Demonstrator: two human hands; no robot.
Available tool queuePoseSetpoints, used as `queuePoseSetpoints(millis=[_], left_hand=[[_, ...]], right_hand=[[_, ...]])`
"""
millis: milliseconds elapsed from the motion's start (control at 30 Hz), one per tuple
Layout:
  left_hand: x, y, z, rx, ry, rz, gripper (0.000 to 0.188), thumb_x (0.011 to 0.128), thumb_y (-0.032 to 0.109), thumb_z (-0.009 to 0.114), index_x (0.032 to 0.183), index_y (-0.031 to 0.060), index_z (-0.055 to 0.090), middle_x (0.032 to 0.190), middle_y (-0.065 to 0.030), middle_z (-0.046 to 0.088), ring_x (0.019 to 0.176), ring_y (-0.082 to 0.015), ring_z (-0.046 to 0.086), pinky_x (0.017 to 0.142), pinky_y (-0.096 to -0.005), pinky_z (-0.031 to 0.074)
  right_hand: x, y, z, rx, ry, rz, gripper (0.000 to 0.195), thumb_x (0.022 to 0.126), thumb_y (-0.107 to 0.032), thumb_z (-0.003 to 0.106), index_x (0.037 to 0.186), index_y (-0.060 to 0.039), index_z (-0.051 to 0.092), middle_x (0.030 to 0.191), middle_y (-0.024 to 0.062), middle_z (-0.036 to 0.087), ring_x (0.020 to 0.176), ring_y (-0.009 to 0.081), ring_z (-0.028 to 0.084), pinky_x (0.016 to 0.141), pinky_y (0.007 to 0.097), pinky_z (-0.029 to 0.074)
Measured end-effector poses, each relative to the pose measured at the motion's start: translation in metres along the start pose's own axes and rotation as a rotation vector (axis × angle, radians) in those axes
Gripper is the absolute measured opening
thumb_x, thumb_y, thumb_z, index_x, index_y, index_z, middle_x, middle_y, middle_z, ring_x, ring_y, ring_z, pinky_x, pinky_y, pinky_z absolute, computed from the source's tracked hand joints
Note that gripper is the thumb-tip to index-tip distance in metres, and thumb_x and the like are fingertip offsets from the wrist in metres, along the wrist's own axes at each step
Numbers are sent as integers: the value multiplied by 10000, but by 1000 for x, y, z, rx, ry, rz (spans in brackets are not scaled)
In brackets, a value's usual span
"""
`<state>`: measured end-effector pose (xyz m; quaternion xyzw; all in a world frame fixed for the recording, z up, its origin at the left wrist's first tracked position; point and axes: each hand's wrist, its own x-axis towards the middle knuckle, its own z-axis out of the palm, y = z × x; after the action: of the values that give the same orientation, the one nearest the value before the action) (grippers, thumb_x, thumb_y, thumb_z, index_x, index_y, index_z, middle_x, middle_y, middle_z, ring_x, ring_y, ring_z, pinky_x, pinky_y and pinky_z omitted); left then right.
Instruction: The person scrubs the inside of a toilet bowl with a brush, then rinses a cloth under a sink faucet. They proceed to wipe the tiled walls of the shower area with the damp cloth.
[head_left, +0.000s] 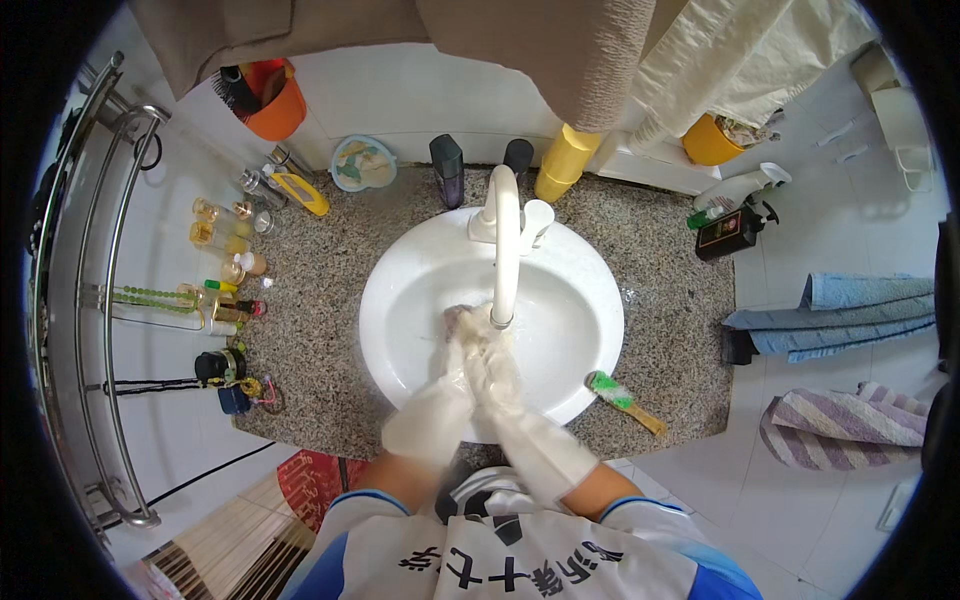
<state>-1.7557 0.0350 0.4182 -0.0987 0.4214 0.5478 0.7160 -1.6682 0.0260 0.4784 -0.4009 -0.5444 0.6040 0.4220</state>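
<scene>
Both of my hands wear long whitish rubber gloves and are together in a white oval washbasin (562, 352), below the mouth of a curved white faucet (506, 247). My left hand (457, 360) and my right hand (493, 371) touch a wet, brownish-pink cloth-like thing (454, 319) at the fingertips. Blur and water hide the fingers, so how each hand holds it does not show. A brush with green and white bristles and a wooden handle (641, 416) leans on the basin's right rim.
Around the basin runs a speckled granite counter (315, 322). Small bottles and jars (217, 236) line its left side. A yellow container (562, 169), dark bottles (448, 169) and a black pump bottle (727, 232) stand along the back. Towels (832, 322) hang at right, a metal rack (116, 300) at left.
</scene>
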Motion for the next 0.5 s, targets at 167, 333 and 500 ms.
queuePoseSetpoints(millis=[167,333,500], left_hand=[[1,-10,8,-103,-36,-72,518,1090,378,601,1451,9,553,1382,-133,635,1304,-256,611,1132,-406,514],[-1,-12,-3,137,-62,126,443,1069,257,615,1424,-4,564,1142,-161,704,1059,-277,699,911,-368,579],[-17,25,1,566,-237,-102,276,1048,162,611,1293,34,620,882,-101,684,691,-186,676,546,-283,519]], right_hand=[[20,18,-28,64,121,117,332,1022,-134,525,1327,-22,592,1283,244,579,1216,394,544,1087,472,433],[-7,46,13,-478,244,-5,419,1118,-249,541,1487,-53,517,1311,128,632,1081,226,648,932,331,583],[27,64,-45,344,410,319,402,1113,-256,568,1455,-45,556,1336,170,623,1194,267,611,1021,442,516]])
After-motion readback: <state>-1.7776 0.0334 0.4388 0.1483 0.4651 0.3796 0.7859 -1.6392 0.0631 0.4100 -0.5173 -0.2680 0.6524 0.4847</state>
